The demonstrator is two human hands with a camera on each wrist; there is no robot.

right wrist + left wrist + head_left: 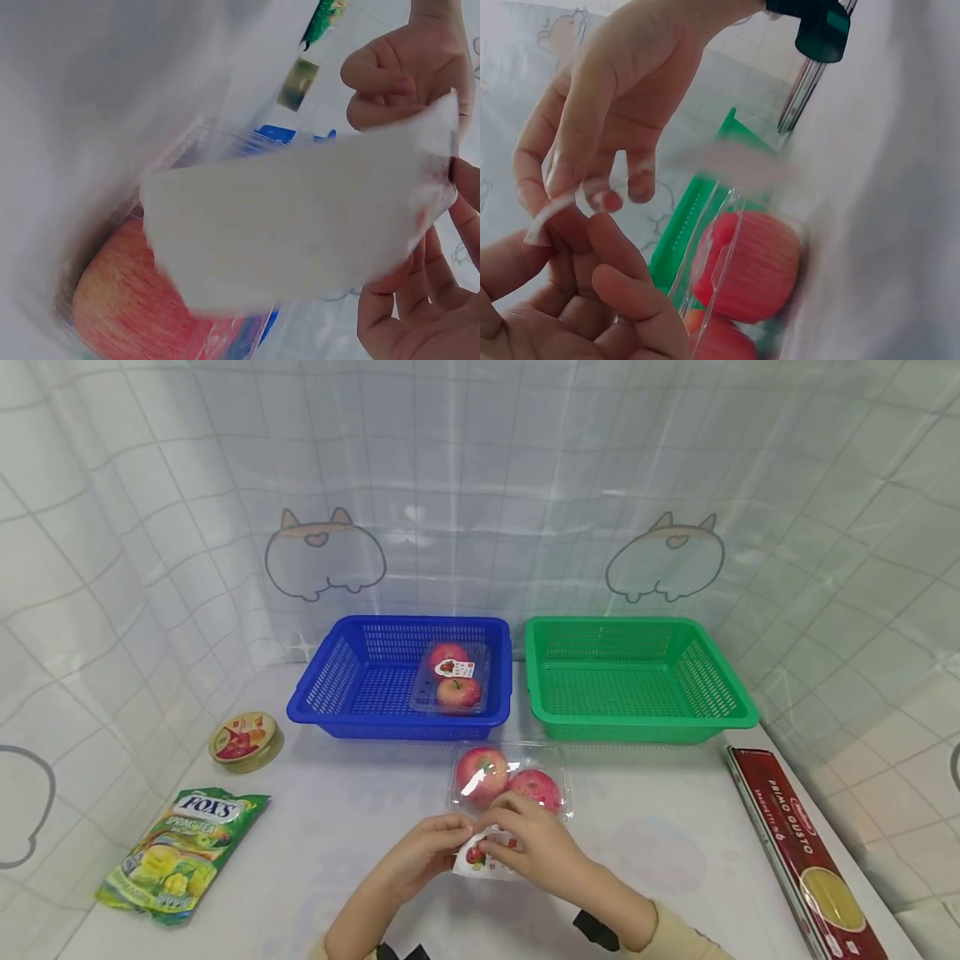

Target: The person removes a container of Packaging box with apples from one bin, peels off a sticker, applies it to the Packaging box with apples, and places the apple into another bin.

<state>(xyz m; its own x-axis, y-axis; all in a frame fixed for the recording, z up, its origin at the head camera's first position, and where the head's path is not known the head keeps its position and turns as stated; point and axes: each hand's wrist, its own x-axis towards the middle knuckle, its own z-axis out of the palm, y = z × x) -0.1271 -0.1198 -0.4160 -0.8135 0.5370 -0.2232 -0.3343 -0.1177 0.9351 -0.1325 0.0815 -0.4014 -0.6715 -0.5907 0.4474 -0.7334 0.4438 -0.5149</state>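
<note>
A white paper sticker label (474, 858) with a red fruit picture is held between both hands, in front of a clear plastic box (561, 760) with two red apples. My left hand (426, 853) pinches the label's edge between thumb and finger. From the other side, my right hand (536, 845) also pinches it, fingers bent over its upper edge. In the left wrist view the label (555, 210) appears edge-on and curved. Its plain white back (292, 225) fills the middle of the right wrist view and partly covers an apple (131, 292) in the box.
Behind stand a blue basket (307, 700), holding another clear box of apples (459, 693) with a label, and a green basket (645, 731). At left lie a round tin (246, 742) and a green candy bag (183, 856). A red spaghetti pack (802, 852) lies at right.
</note>
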